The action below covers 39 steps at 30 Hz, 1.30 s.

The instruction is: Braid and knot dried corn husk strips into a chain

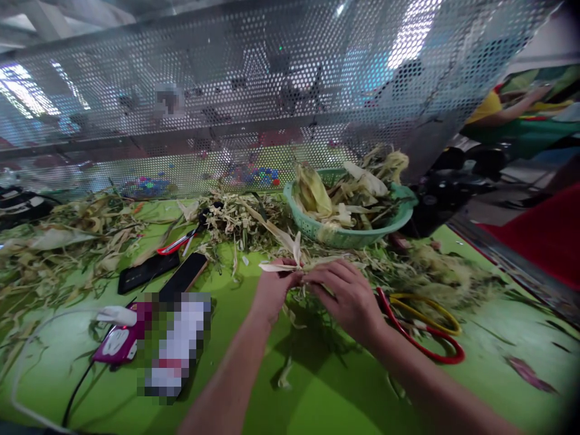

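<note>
Head view: just in front of the green basket (pixel 317 232), left hand (pixel 272 290) and right hand (pixel 351 299) pinch fingers closed on a pale corn husk (pixel 290 261) (light, limp, tear-prone; best gripped near its base), scissors (pixel 421 329) beside.

Both hands meet over a green table (pixel 317 399), pinching a pale husk strip (pixel 290 261) between them. The left hand (pixel 272 290) grips its end with curled fingers; the right hand (pixel 348 296) lies over the strip, fingers closed on it. Just right of the right hand lie scissors (pixel 426 332) with 1 red and 1 yellow loop. Behind the hands stands a green basket (pixel 348 237) heaped with husks, and loose husks (pixel 90 235) litter the table to the left. A red tool (pixel 179 241), 2 black phones (pixel 163 272) and a magenta device (pixel 120 341) lie left of the hands. A perforated metal screen (pixel 254 109) stands behind the table.
</note>
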### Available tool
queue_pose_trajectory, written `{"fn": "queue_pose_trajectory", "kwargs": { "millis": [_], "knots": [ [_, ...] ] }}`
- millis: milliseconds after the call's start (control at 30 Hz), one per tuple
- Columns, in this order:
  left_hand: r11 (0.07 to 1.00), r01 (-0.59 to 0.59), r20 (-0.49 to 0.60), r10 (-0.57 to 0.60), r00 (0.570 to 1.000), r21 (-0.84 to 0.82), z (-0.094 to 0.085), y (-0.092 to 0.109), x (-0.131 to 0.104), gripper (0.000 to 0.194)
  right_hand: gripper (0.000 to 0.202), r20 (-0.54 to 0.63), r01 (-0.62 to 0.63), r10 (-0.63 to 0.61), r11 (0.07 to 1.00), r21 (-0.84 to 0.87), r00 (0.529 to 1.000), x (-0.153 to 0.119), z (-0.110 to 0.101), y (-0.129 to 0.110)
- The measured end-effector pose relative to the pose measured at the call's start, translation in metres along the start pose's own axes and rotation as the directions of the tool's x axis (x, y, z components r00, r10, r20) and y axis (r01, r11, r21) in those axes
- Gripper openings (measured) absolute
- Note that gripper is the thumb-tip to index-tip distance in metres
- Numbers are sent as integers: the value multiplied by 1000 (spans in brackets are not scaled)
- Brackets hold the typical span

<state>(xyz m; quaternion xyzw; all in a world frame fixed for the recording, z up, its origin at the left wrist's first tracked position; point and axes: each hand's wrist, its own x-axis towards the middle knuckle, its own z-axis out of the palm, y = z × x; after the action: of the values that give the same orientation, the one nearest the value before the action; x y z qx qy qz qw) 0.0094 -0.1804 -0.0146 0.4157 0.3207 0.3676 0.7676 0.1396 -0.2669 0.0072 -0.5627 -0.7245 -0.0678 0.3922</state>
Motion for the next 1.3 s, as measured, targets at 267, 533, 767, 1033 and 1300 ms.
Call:
{"fn": "queue_pose_trajectory", "kwargs": {
  "millis": [267,533,767,1033,1300],
  "knots": [
    [999,37,121,-38,992,15,4,6,-9,25,5,-24,-236,238,970,59,971,2,1,10],
    [999,16,88,-20,996,39,7,7,-10,24,8,-27,-365,380,905,219,925,-4,8,13],
    [996,-9,-36,12,999,84,1,4,-2,24,19,100,-445,435,854,268,895,-2,5,17],
    [982,-65,-91,82,992,178,-3,3,2,27,28,165,-318,275,869,379,947,4,-5,4],
    [928,-171,85,151,985,332,-4,-7,2,21,7,132,-369,345,850,375,929,-2,4,11]
  ]
}}
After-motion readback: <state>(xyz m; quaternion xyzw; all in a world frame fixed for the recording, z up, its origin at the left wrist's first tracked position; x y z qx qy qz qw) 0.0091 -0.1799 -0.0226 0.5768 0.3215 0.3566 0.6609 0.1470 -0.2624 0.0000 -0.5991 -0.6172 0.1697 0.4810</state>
